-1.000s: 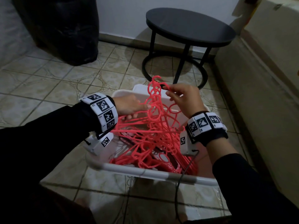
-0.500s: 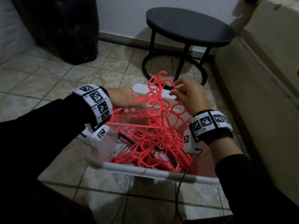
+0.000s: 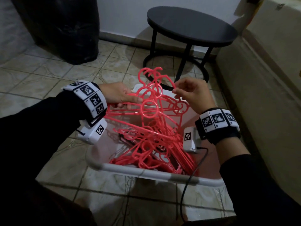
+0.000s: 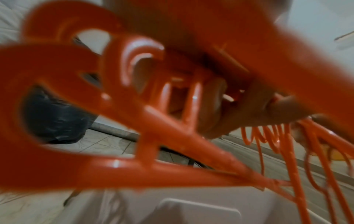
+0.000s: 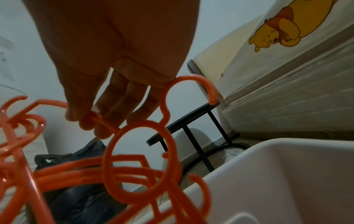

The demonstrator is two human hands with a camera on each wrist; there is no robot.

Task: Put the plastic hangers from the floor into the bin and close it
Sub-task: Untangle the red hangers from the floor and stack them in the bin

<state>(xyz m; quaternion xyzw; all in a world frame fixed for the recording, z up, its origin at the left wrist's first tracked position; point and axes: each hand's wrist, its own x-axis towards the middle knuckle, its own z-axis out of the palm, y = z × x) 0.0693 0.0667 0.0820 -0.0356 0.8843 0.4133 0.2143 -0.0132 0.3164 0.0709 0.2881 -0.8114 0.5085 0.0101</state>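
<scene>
A tangle of hangers (image 3: 151, 128) is being settled into the open bin (image 3: 146, 172). One bundle is gripped by the left hand (image 3: 120, 95) at 9 o'clock; a hook is pinched by the right hand (image 3: 192, 97) at 2. Next, lowering and release are called for.

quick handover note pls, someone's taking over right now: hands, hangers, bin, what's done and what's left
Left hand: grips the tangled hangers by their bars, over the bin.
Right hand: pinches one hanger's neck beside its hook.
Hangers: the bundle's lower ends are in the open white bin, hooks sticking up above the rim; more lie loose inside.
Done: hangers mostly in.
Left: settle the bundle down, release, close the bin. No lid in view.
</scene>
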